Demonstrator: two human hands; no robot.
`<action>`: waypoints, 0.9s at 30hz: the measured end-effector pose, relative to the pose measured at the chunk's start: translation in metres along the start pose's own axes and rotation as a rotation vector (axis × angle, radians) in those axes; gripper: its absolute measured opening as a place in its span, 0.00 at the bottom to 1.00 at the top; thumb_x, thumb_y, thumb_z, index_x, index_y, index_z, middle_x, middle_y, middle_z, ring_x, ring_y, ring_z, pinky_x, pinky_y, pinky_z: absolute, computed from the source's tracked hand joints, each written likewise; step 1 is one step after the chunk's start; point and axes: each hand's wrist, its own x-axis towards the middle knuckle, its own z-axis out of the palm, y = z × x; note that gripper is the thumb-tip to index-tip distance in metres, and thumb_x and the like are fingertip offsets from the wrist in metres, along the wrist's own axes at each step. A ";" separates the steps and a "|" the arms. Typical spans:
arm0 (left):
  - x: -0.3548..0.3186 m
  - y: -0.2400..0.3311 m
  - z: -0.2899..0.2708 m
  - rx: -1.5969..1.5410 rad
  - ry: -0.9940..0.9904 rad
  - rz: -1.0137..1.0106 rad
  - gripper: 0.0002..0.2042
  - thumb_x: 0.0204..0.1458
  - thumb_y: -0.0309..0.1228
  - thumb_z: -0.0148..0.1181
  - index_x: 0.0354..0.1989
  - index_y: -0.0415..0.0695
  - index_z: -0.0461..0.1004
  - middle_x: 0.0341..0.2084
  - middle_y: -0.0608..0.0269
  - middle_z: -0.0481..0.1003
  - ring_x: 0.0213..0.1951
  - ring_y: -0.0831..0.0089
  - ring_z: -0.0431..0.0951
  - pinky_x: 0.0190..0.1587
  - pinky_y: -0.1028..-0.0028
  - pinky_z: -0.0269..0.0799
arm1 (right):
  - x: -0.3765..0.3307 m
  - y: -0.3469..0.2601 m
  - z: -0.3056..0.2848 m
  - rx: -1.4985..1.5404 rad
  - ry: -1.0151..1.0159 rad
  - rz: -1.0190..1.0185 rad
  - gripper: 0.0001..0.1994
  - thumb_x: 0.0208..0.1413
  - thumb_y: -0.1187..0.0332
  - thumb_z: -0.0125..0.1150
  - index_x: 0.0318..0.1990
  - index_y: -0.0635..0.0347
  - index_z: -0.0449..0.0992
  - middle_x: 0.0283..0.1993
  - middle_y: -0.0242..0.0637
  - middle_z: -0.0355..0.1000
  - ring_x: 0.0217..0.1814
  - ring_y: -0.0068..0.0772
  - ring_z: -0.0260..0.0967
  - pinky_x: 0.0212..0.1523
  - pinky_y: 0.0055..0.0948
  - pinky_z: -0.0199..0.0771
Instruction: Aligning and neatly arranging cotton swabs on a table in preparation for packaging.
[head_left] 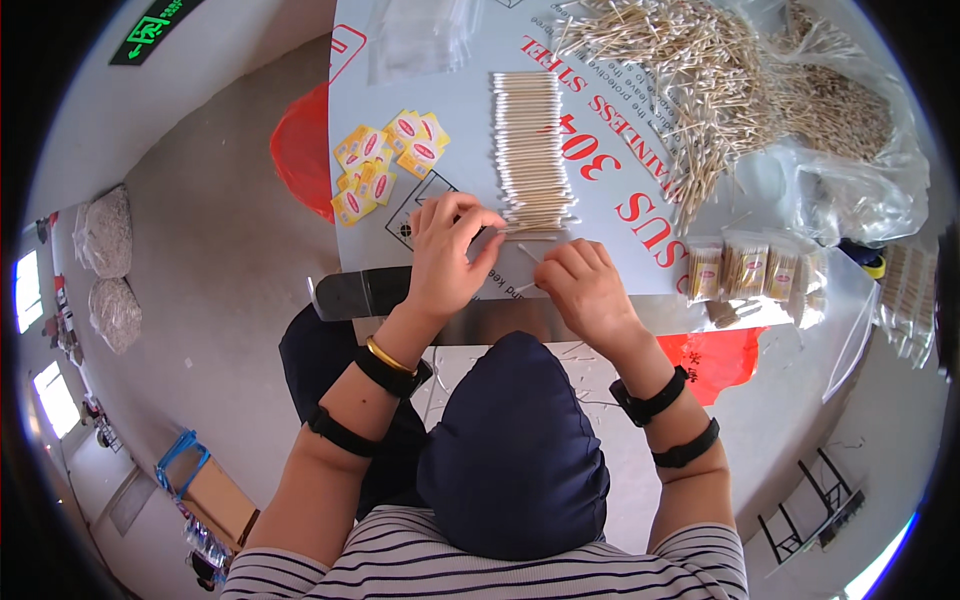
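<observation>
A neat row of cotton swabs (530, 150), laid side by side, runs away from me on the steel-topped table. At the row's near left corner is my left hand (447, 255), its fingers curved, with a gap between thumb and forefinger; the fingertips are at the swab ends. My right hand (585, 290) is closed just below the row's near right end. White swab tips poke out to the left of its pinched fingers, and the rest of those swabs is hidden by the hand.
A big loose heap of swabs (690, 80) spills from a clear bag (880, 190) at the far right. Small filled packs (745, 270) stand at the near right. Yellow cards (375, 165) lie left of the row, with clear plastic bags (425, 40) behind them.
</observation>
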 end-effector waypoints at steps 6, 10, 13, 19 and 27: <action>-0.002 0.002 0.002 0.001 -0.023 0.068 0.13 0.51 0.26 0.73 0.43 0.55 0.83 0.44 0.69 0.74 0.49 0.61 0.72 0.55 0.59 0.62 | -0.009 -0.018 -0.001 0.040 0.129 0.252 0.09 0.52 0.73 0.71 0.38 0.53 0.77 0.44 0.34 0.70 0.48 0.41 0.70 0.52 0.41 0.70; 0.002 0.006 0.007 -0.021 0.011 0.042 0.11 0.51 0.27 0.74 0.42 0.55 0.83 0.44 0.69 0.74 0.49 0.61 0.73 0.55 0.59 0.62 | -0.010 -0.023 0.011 0.000 0.209 0.419 0.09 0.51 0.72 0.72 0.37 0.52 0.77 0.44 0.34 0.71 0.48 0.42 0.70 0.50 0.41 0.69; 0.005 0.007 0.011 0.000 0.016 0.044 0.10 0.50 0.27 0.74 0.40 0.54 0.82 0.43 0.69 0.74 0.49 0.61 0.73 0.54 0.59 0.62 | -0.006 -0.025 0.021 -0.007 0.226 0.448 0.09 0.50 0.73 0.72 0.37 0.52 0.77 0.44 0.34 0.71 0.47 0.42 0.71 0.49 0.41 0.69; 0.008 0.008 0.014 0.022 0.006 0.050 0.10 0.48 0.27 0.76 0.36 0.54 0.83 0.42 0.71 0.74 0.48 0.65 0.73 0.55 0.62 0.61 | -0.006 -0.014 0.021 0.034 0.216 0.361 0.10 0.47 0.76 0.69 0.36 0.53 0.75 0.38 0.32 0.71 0.43 0.39 0.71 0.47 0.39 0.69; 0.008 0.010 0.009 -0.019 0.018 0.059 0.10 0.47 0.25 0.76 0.35 0.54 0.83 0.41 0.73 0.75 0.48 0.66 0.73 0.54 0.62 0.61 | 0.000 -0.008 0.016 0.054 0.178 0.256 0.10 0.48 0.76 0.70 0.36 0.53 0.74 0.37 0.32 0.70 0.42 0.38 0.71 0.47 0.38 0.68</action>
